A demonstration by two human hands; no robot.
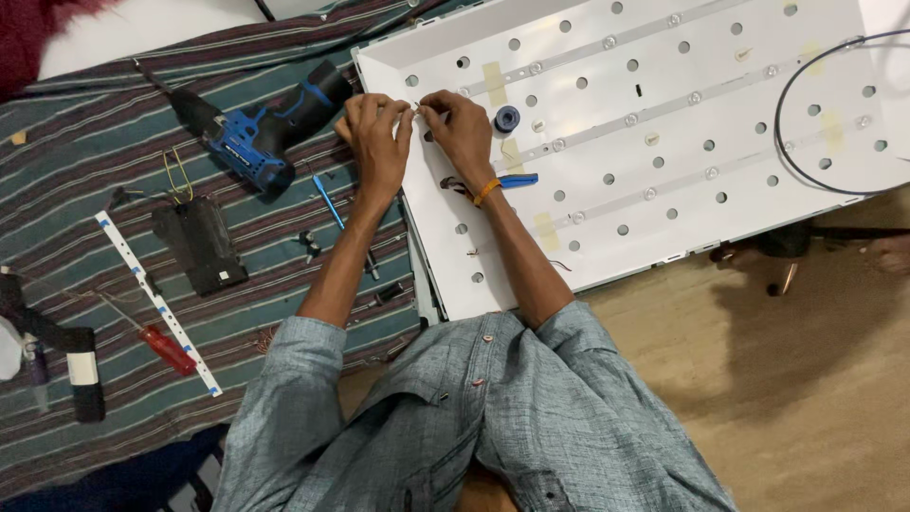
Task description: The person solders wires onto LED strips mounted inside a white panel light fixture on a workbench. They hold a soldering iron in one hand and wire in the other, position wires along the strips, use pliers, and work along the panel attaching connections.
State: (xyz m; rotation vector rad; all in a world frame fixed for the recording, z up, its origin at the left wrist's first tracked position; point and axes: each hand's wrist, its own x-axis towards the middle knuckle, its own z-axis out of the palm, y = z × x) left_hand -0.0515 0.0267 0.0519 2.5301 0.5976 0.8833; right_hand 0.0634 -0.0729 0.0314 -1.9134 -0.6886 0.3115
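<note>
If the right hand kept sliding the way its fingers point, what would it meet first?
The right hand points left, toward the left hand. Their fingertips already nearly meet over the white backlight panel, so it would likely meet the left hand's fingers first.

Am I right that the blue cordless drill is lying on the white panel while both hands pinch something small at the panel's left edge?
Not quite: the blue cordless drill lies on the striped cloth, left of the white panel. The head view shows this. The left hand and right hand do meet at the panel's left edge.

Large white backlight panel (664, 190) with round holes, lying flat, tiny wire pinched at its left edge.
</note>
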